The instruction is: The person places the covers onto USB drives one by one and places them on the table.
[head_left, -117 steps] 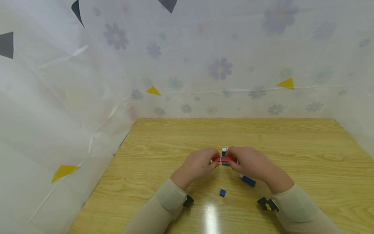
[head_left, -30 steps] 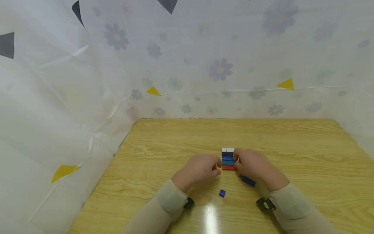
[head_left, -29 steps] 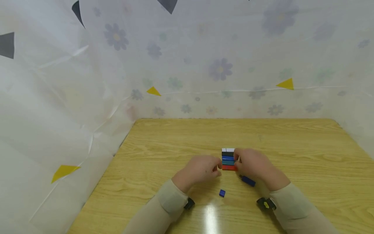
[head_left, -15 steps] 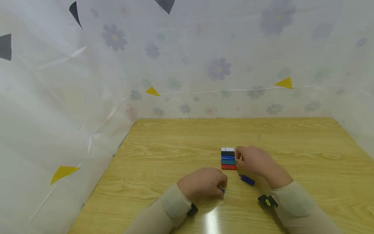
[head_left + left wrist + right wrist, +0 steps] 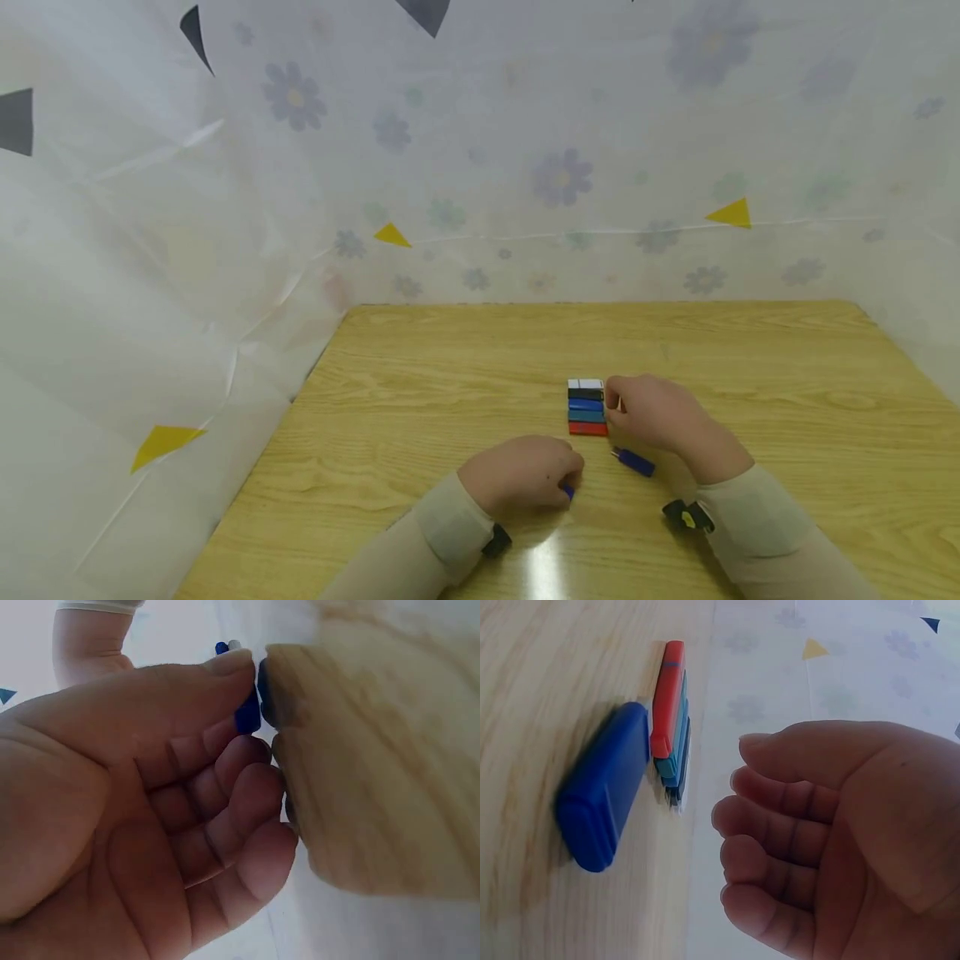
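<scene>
My left hand point(image 5: 519, 473) is low over the table and pinches a small blue cap point(image 5: 568, 492), mostly hidden by thumb and fingers. In the left wrist view the cap point(image 5: 247, 718) shows below the thumb tip. My right hand point(image 5: 660, 415) has loosely curled fingers with nothing between them, beside the right end of a row of flat sticks. A blue USB stick point(image 5: 635, 462), its metal plug bare and pointing up-left, lies in front of that hand. From far to near the row has white point(image 5: 585, 384), black, blue, teal and red point(image 5: 588, 429) sticks, side by side.
All lies on a wood-grain table point(image 5: 420, 358). A pale, flower-printed sheet point(image 5: 480, 167) hangs behind it and at the sides. Bare table surface surrounds the row.
The red stick was set down at the row's near side. My left hand then came down toward me and took the blue cap. The right hand drew slightly away from the row.
</scene>
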`<act>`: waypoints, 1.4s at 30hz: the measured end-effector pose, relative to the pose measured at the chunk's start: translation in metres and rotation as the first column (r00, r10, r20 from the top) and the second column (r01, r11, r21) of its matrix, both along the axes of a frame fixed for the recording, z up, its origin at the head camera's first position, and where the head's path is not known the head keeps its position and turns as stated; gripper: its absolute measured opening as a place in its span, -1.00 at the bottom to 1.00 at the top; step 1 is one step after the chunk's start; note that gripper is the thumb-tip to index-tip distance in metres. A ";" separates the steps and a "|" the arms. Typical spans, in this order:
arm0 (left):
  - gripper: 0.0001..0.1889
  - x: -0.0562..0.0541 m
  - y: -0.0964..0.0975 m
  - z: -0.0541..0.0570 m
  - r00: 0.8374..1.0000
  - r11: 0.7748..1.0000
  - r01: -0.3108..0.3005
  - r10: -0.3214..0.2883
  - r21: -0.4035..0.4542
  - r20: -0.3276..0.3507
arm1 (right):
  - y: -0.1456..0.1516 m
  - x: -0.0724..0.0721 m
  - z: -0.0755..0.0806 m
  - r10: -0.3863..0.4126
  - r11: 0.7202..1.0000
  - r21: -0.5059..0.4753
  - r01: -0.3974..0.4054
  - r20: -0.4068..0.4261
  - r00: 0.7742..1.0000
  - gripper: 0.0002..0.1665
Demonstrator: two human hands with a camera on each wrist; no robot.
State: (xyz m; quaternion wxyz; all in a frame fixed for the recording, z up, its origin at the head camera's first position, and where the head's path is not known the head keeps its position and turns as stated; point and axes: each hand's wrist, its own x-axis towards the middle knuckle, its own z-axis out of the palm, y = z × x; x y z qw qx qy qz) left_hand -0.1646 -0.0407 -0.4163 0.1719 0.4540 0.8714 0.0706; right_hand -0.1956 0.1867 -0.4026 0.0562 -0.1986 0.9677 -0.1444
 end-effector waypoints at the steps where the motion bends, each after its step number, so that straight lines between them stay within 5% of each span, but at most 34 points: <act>1: -0.81 0.000 0.000 0.000 1.000 1.000 -0.019 0.019 0.010 0.001 | 0.000 0.000 0.000 0.000 1.000 0.002 0.000 0.003 1.000 -0.90; 13: -0.87 -0.019 -0.010 0.002 0.976 0.952 -0.216 0.219 0.215 0.007 | 0.003 0.004 0.004 0.023 1.000 0.003 -0.023 0.040 0.999 -0.86; 25: -0.88 -0.031 -0.013 0.011 0.924 0.903 -0.362 0.381 0.233 -0.041 | 0.007 0.009 0.002 0.039 0.997 0.059 -0.048 0.145 0.989 -0.71; 42: -0.85 -0.036 -0.018 0.011 0.904 0.891 -0.383 0.416 0.244 -0.100 | 0.010 0.015 -0.001 0.032 0.998 0.050 -0.047 0.264 0.964 -0.65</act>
